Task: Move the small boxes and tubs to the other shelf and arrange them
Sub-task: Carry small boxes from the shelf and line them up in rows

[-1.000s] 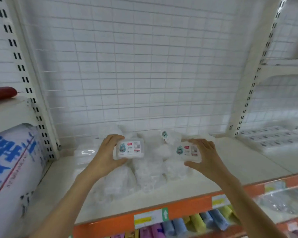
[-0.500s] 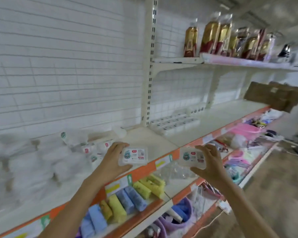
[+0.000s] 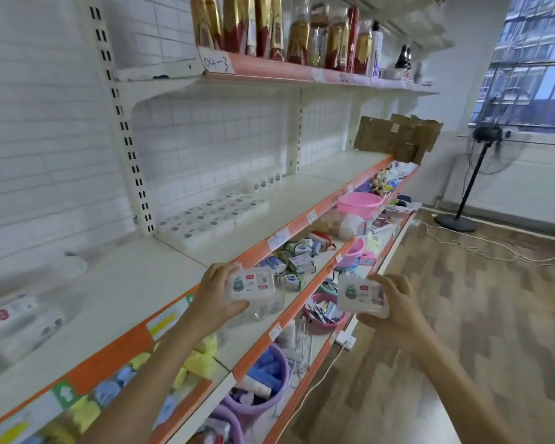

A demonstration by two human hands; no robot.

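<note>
My left hand (image 3: 213,296) grips a small clear tub with a red-and-white label (image 3: 252,285), held in front of the orange shelf edge. My right hand (image 3: 398,310) holds a second, matching tub (image 3: 359,298) out over the aisle floor. Both tubs face me, label up. On the white shelf (image 3: 244,232) ahead, rows of the same small tubs (image 3: 212,216) lie flat against the back wall, with a few round tubs (image 3: 266,182) standing behind them. At the far left a blurred pile of the same packs (image 3: 16,322) rests on the neighbouring shelf.
An upper shelf (image 3: 302,75) carries gold and red bottles. Lower shelves hold pink (image 3: 359,203) and purple basins (image 3: 263,382), small packets and yellow cloths. Flattened cardboard (image 3: 398,139) sits at the shelf's far end. A standing fan (image 3: 484,161) and cables occupy the wooden floor.
My view has swung right, from the pile of packs to the adjacent shelf bay. Both hands carried their tubs along, away from the pile and out past the shelf edge.
</note>
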